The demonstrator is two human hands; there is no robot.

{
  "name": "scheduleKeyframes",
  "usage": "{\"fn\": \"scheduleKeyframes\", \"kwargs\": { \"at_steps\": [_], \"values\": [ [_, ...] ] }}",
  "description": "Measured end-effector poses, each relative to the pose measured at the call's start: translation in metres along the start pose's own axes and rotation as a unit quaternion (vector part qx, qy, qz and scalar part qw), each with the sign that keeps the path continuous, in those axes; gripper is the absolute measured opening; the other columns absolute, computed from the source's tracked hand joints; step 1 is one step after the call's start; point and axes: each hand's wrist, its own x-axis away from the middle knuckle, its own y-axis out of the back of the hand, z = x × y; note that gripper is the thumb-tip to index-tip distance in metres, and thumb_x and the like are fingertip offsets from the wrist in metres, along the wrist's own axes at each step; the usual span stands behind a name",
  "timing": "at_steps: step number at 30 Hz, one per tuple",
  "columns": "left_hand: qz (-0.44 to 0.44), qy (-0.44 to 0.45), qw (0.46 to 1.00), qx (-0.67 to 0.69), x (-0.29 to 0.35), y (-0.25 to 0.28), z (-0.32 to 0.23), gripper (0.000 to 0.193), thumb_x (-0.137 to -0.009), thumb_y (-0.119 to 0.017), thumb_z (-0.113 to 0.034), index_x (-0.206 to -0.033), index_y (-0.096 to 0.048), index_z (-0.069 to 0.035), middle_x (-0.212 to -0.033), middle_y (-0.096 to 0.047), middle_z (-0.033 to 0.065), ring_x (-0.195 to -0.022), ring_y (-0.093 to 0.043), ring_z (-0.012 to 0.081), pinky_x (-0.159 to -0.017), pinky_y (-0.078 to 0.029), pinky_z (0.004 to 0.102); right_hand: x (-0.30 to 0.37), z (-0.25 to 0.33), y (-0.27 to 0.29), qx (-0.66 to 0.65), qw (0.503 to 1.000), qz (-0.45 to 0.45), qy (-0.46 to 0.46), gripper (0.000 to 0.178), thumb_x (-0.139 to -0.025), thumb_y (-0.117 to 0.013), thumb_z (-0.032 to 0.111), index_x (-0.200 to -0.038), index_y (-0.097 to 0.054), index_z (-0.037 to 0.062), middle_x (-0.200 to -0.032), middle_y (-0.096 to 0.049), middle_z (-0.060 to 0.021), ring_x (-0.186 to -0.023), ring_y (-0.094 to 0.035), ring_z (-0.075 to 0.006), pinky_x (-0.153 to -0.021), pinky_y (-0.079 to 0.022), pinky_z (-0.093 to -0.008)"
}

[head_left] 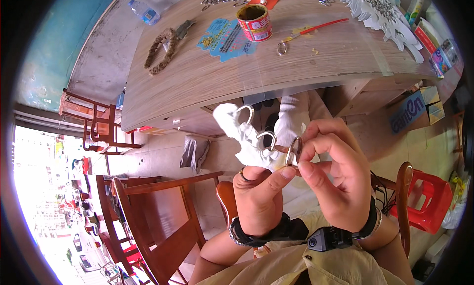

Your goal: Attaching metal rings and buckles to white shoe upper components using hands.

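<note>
Over my lap, my left hand (260, 198) grips a white cloth strip (253, 146) between thumb and fingers. Its upper end sticks up past the hand, and several silver metal rings (269, 136) stand along it. My right hand (338, 179) is closed in a pinch at the strip's lower end, beside the nearest ring (294, 151). What lies between those fingertips is mostly hidden, but it looks like the end of the cloth. Both hands nearly touch there, below the front edge of the table.
The wooden table (187, 87) holds an open red can (255, 24), a red-handled brush (321, 26), a loose metal ring (282, 49), a blue card (222, 42) and a brown furry loop (163, 53). White strips with rings (380, 18) pile at the far right. A red stool (429, 201) stands right.
</note>
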Motion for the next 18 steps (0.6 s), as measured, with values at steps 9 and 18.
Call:
{"fn": "scheduleKeyframes", "kwargs": {
  "at_steps": [9, 18],
  "values": [
    [-0.012, -0.021, 0.998, -0.05, 0.0043, 0.0002, -0.0017, 0.024, -0.081, -0.063, 0.003, -0.105, -0.065, -0.002, -0.106, -0.066, 0.0094, -0.1, -0.062, 0.0223, -0.092, -0.049, 0.0382, -0.0009, 0.0025, -0.002, 0.063, 0.996, -0.037, 0.046, 0.016, -0.08, -0.071, 0.007, -0.087, -0.061, -0.0023, -0.105, -0.051, -0.0102, -0.087, -0.057, -0.011, -0.065, -0.053, -0.0218],
    [-0.021, -0.05, 0.996, -0.077, 0.004, -0.0034, -0.0027, 0.03, -0.078, -0.066, 0.01, -0.107, -0.065, 0.002, -0.104, -0.067, 0.0098, -0.096, -0.062, 0.0173, -0.088, -0.049, 0.0323, 0.0006, 0.0044, -0.0008, 0.023, 0.999, -0.033, -0.007, 0.013, -0.083, -0.068, 0.007, -0.088, -0.061, -0.003, -0.107, -0.051, -0.0103, -0.086, -0.057, -0.0102, -0.068, -0.049, -0.0213]
  ]
}}
